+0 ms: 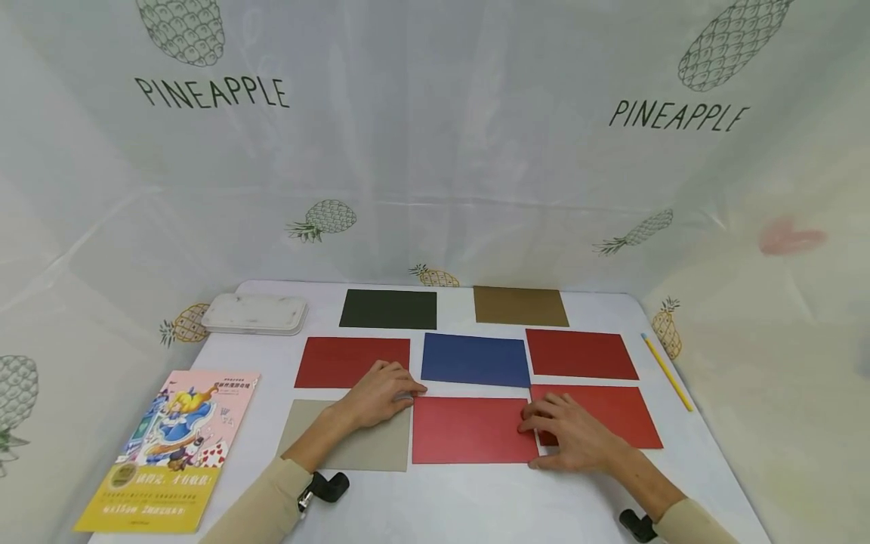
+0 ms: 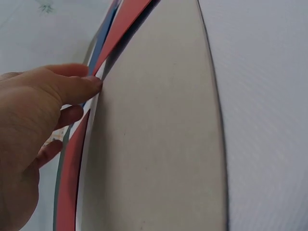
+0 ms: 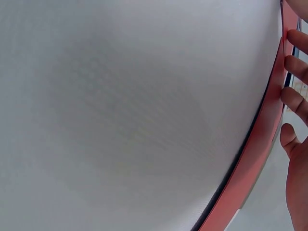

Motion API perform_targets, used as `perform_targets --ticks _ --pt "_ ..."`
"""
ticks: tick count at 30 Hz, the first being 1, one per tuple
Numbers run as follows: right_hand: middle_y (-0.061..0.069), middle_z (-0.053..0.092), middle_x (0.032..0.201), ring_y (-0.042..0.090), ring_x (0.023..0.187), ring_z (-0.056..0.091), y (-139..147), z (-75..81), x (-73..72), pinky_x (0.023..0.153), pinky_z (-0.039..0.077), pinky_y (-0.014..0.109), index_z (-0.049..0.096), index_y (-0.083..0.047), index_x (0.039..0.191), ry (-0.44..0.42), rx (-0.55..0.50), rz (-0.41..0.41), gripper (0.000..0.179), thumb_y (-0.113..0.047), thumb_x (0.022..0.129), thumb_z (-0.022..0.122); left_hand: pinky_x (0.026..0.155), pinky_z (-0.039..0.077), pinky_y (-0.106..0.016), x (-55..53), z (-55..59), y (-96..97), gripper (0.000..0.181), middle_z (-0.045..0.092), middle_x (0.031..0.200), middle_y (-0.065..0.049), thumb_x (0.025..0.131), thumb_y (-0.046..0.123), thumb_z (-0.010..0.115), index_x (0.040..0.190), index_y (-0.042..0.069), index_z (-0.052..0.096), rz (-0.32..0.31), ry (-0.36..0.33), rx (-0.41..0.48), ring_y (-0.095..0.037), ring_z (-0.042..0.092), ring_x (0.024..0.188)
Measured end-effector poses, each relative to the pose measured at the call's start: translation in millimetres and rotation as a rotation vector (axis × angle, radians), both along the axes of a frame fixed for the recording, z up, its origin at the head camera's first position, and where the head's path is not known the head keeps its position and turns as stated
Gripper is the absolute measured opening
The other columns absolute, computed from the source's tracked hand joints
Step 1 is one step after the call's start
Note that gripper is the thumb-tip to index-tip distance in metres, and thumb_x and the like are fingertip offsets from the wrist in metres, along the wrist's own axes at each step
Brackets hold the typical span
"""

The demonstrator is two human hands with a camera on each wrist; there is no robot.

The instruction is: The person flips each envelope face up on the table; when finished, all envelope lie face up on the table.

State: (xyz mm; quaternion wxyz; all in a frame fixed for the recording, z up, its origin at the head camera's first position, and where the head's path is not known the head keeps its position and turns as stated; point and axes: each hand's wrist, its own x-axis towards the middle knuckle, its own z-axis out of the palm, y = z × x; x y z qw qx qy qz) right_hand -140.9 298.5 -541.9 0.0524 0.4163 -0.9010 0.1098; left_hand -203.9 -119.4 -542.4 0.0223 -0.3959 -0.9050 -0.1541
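Observation:
A light red card (image 1: 474, 431) lies flat in the middle of the front row. My left hand (image 1: 381, 394) reaches over a beige card (image 1: 353, 434), its fingertips right at the red card's upper left corner. In the left wrist view the fingers (image 2: 79, 90) extend along the beige card's edge. On the other side, my right hand (image 1: 574, 432) has its fingertips at the red card's right edge, the thumb near the lower corner. Partly beneath that hand is another red card (image 1: 608, 414). The right wrist view has its fingers (image 3: 296, 103) spread along red edges.
Behind lie a dark red card (image 1: 350, 361), a blue card (image 1: 474, 360) and another dark red card (image 1: 581, 353). Farther back are a dark green card (image 1: 388, 310) and a brown card (image 1: 520, 306). A white case (image 1: 254, 313), a book (image 1: 170, 453) and a yellow pencil (image 1: 667, 372) flank them.

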Motion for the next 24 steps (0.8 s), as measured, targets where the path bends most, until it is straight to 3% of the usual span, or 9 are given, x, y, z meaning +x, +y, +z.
perform_targets --ticks 10,17,24 --pt "-0.015 0.059 0.126 0.008 0.115 0.050 -0.5 -1.5 3.0 0.091 0.047 0.047 0.068 -0.039 0.116 0.006 0.021 -0.018 0.049 -0.069 0.077 0.073 0.095 0.039 -0.040 1.5 4.2 -1.3 0.027 0.070 0.104 0.016 0.090 0.022 0.076 0.115 0.033 0.077 -0.035 -0.014 0.049 -0.007 0.059 0.101" --pt "-0.016 0.060 0.124 0.007 0.114 0.052 -0.4 -1.9 1.7 0.092 0.047 0.047 0.069 -0.038 0.115 0.038 0.019 0.003 0.050 -0.070 0.077 0.073 0.092 0.038 -0.038 0.6 1.2 -3.9 0.024 0.070 0.097 0.021 0.087 0.028 0.080 0.109 0.036 0.079 -0.060 0.044 0.074 -0.004 0.058 0.096" --pt "-0.017 0.059 0.123 0.006 0.114 0.051 -0.4 0.0 1.2 0.091 0.047 0.047 0.068 -0.038 0.115 0.014 -0.007 0.000 0.052 -0.073 0.076 0.071 0.091 0.038 -0.039 -2.2 -2.8 -6.0 0.020 0.071 0.094 0.024 0.086 0.032 0.080 0.105 0.038 0.080 -0.065 0.113 0.109 -0.003 0.057 0.094"
